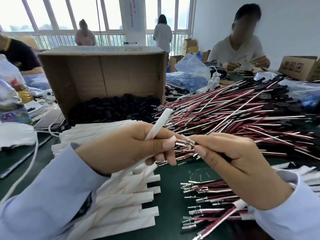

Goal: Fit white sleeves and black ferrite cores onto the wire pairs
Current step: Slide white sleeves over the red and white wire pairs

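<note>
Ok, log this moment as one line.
left hand: grips white sleeve | right hand: pinches wire pair, terminals toward sleeve | sleeve not yet on

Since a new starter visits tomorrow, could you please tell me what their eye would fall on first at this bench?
At centre, the left hand grips a white sleeve slanting upward while the right hand pinches a wire pair, its terminals toward the left thumb. Behind on the right sprawls a heap of red and white wires; behind on the left, a cardboard box holds black ferrite cores.
</note>
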### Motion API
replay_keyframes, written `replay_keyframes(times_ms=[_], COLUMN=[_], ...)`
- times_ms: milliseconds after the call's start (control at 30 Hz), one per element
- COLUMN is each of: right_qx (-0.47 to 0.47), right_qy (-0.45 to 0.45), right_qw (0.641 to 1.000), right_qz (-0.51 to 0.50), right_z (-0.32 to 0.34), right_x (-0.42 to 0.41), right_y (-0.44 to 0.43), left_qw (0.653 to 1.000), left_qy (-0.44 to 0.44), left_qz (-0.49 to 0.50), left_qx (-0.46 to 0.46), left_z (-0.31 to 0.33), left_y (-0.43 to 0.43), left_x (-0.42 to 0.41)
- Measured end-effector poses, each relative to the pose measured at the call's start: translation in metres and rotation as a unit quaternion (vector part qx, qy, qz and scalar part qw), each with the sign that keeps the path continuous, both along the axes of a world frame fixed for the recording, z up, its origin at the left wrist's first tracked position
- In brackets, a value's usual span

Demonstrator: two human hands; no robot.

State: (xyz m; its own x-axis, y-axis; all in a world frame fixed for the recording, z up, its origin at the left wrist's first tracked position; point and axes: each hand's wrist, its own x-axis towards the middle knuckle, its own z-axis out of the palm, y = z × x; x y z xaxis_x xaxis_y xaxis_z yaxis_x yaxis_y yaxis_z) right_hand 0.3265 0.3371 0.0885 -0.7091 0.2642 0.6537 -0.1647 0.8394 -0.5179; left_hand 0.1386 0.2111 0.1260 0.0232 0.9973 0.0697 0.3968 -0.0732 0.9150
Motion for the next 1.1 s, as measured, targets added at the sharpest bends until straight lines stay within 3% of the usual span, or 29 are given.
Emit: replay_keyframes(times_ms=[233, 700, 967, 1100], right_qx=[-0.015, 0.091, 0.081, 0.034], right_qy=[0.046, 0.031, 0.013, 0.016], right_qw=[0.999, 0.994, 0.996, 0.998], right_qz=[-0.024, -0.043, -0.047, -0.058], right_z=[0.005, 0.003, 0.001, -0.001], right_x=[0.001, 0.003, 0.003, 0.002], right_y=[-0.005, -0.011, -0.014, -0.018], left_qw=[1.0, 0.998, 0.992, 0.997], left_qy=[0.024, 0.065, 0.122, 0.075], left_qz=[-0.004, 0.012, 0.031, 0.032], left_qx=[-0.001, 0.015, 0.0, 0.009], left_z=[0.003, 0.01, 0.012, 0.012], left_y=[-0.005, -0.008, -0.009, -0.01], left_x=[0.003, 0.007, 0.013, 0.013])
